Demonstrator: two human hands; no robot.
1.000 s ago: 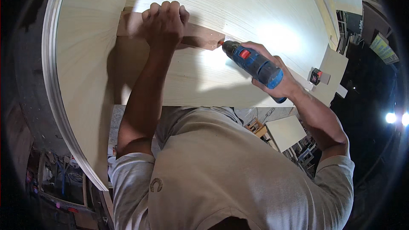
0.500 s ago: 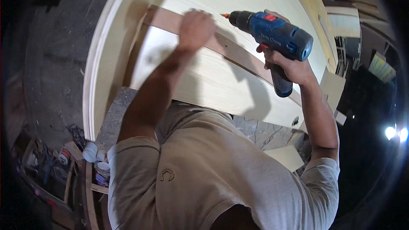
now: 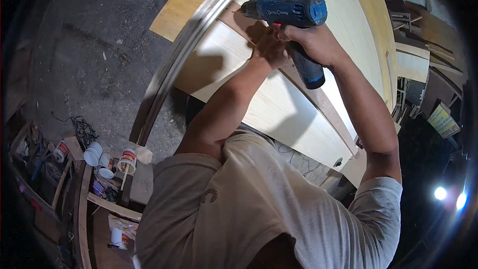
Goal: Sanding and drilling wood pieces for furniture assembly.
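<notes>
Drill point(image 3: 291, 17): one blue cordless tool, gripped by its handle in the right hand point(image 3: 311, 45), bit tip at the brown wooden strip point(image 3: 318, 102) near the pale panel's point(image 3: 249, 69) curved left edge. Beside it, the left hand point(image 3: 269, 50) presses down on that strip, fingers bent, arm outstretched.

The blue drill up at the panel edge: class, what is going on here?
A person holds a blue cordless drill in the right hand, its tip at a brown wooden strip lying across a pale wood panel. The left hand presses on the strip just under the drill. Small pots stand on a shelf lower left.
</notes>
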